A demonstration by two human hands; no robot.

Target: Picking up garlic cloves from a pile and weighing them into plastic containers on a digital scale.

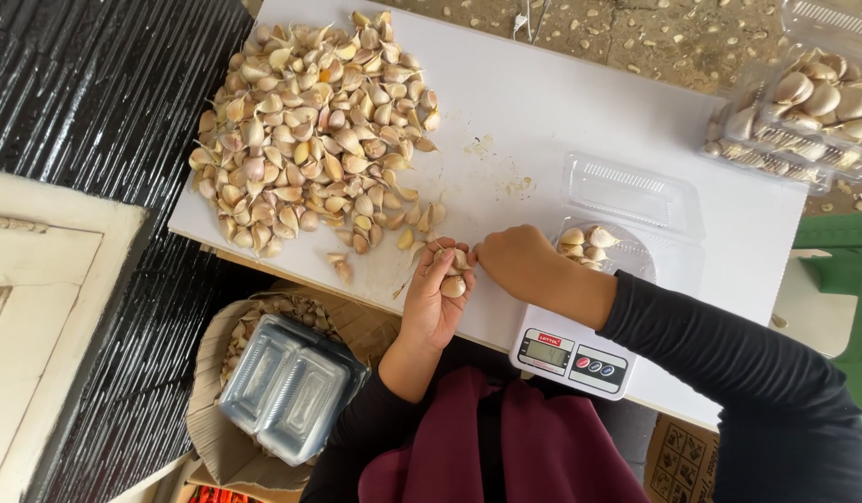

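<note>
The left hand [435, 296] is palm up at the near edge of the white bench [543, 121]. Its grip is curled loosely around a few garlic cloves [451, 279], which sit in the fingers. The right hand [513, 261] is just beside it, fingertips touching the same cloves. Its grip is bent nearly closed, but I cannot tell if it has hold of one.

Just right of the hands stands a small scale [571, 356] with a clear box [627, 224] on top, its lid open. A few cloves [585, 244] lie inside the box, partly hidden by the right hand.

A big pile [310, 130] of cloves covers the far left part of the bench, near the left hand. At the far right corner are more clear boxes, the full boxes [813, 112], packed with cloves.

Below the bench edge, on the left, a stack of empty boxes [289, 387] rests on brown cardboard [212, 410]. The person wears black sleeves [729, 363] and a dark red apron [543, 447].
</note>
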